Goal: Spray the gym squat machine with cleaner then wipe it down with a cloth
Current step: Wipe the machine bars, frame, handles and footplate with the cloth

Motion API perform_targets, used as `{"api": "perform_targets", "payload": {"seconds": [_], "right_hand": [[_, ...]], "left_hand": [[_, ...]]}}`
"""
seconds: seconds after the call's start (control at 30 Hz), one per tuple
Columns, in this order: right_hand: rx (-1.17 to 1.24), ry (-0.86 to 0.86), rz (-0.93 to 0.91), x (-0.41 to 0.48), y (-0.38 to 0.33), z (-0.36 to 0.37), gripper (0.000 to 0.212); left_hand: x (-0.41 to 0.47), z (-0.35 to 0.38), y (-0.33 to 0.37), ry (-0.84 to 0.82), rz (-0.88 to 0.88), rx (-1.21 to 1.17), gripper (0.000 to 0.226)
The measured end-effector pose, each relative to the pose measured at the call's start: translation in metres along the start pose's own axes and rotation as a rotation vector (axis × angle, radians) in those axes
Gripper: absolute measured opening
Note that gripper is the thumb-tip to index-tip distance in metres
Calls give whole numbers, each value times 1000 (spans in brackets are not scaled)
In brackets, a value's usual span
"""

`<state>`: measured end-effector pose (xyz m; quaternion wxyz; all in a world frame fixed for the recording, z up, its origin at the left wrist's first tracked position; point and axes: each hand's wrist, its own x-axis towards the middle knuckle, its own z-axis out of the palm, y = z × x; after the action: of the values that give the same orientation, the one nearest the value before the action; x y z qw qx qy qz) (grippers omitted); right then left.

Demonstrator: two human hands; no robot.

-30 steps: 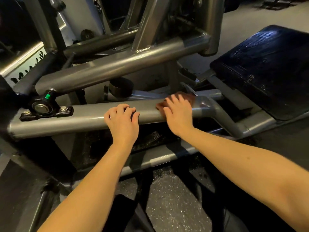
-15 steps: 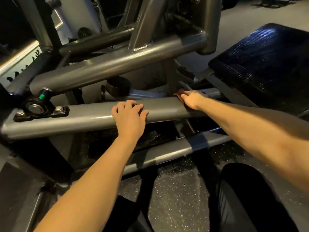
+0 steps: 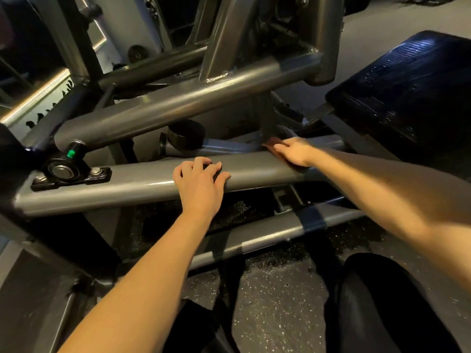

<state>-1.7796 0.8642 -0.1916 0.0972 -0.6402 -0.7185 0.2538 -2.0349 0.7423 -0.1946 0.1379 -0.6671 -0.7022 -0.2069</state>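
Two hands on bar [image 3: 254,169], L hand [image 3: 201,182] loose (fingers relaxed), R hand [image 3: 297,152] flat on cloth [image 3: 272,143].

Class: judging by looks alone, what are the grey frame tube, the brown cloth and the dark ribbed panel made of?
Grey round frame tube: probably painted steel; satin sheen, sharp highlight. Brown cloth under the right hand: soft fabric, draped flat; weave unclear. Dark ribbed panel: rubber or vinyl, perhaps; fine ridges, bluish gloss.
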Motion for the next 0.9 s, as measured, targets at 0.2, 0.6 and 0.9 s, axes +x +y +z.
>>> {"api": "perform_targets", "payload": {"seconds": [0.2, 0.6, 0.9], "right_hand": [[5, 170, 92, -5, 22, 14, 47], [-234, 539, -371, -65, 31, 100, 62], [-167, 639, -247, -73, -23, 126, 64]], "left_hand": [[2, 7, -4, 17, 2, -25, 38], [1, 5, -3, 12, 15, -32, 40], [-2, 3, -4, 30, 22, -93, 33]]}}
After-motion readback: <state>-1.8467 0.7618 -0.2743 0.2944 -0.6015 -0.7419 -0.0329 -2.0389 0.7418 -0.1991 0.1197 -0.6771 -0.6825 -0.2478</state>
